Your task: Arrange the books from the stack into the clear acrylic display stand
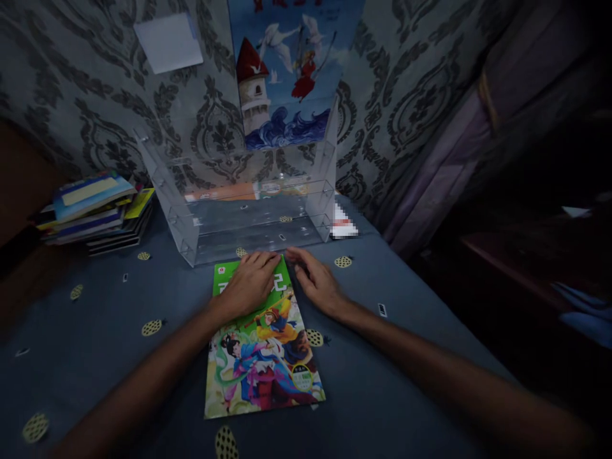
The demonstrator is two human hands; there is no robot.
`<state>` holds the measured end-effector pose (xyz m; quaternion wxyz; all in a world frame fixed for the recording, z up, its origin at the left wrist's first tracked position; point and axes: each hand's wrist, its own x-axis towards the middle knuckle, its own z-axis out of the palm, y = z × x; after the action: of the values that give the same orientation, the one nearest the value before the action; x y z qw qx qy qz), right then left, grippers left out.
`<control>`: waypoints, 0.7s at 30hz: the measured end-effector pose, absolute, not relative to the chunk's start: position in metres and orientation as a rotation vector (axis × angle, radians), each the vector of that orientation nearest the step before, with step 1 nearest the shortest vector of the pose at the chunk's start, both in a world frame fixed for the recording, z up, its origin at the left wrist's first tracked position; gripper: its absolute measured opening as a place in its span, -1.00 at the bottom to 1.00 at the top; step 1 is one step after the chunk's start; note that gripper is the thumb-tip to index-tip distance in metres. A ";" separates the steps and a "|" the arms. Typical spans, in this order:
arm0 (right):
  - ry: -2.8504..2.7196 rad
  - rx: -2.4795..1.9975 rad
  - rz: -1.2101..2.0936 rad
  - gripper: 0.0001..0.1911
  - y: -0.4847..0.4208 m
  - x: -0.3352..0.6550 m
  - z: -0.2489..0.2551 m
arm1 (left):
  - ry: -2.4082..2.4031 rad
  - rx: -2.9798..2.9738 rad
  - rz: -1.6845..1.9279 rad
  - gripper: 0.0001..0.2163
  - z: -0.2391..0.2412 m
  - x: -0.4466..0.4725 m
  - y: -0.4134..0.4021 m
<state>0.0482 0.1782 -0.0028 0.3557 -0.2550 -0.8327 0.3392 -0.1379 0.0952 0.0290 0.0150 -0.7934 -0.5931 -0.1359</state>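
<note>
A picture book (pixel 261 357) with a green top and colourful cartoon figures lies flat and shut on the cloth. My left hand (pixel 251 280) rests flat across its upper part, fingers stretched out, covering some of the title. Beside the book's upper right corner is my right hand (pixel 318 280), fingers extended and slightly curved, with nothing seen in it. Whether its fingertips touch the book's edge I cannot tell. Just beyond both hands stands a clear plastic rack (pixel 179 223) with tiered ledges.
A stack of books (pixel 95 210) sits at the left. Behind the rack, a castle-and-swans poster (pixel 287 76) and a white card (pixel 169 43) are against the patterned wall. A blue cloth (pixel 157 382) with pineapple prints covers the surface. A purple curtain (pixel 435 172) hangs at the right.
</note>
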 end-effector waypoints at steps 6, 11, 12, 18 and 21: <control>-2.275 -0.567 0.839 -0.52 0.194 0.043 -0.009 | -1.810 -2.437 -0.445 -0.62 0.026 -0.139 0.094; -2.291 -0.543 0.799 -0.51 0.199 0.044 -0.011 | -1.790 -2.451 -0.475 -0.64 0.027 -0.140 0.093; -2.304 -0.535 0.796 -0.50 0.200 0.044 -0.010 | -1.792 -2.446 -0.479 -0.64 0.027 -0.140 0.092; -2.321 -0.532 0.786 -0.45 0.203 0.045 -0.010 | -1.756 -2.495 -0.458 -0.64 0.030 -0.141 0.091; -2.328 -0.513 0.788 -0.44 0.203 0.044 -0.011 | -1.735 -2.542 -0.438 -0.63 0.031 -0.142 0.091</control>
<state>0.0444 0.2028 -0.0110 0.3104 -0.1942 -0.8814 0.2984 -0.1421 0.0905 0.0308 0.0165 -0.8177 -0.5579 -0.1409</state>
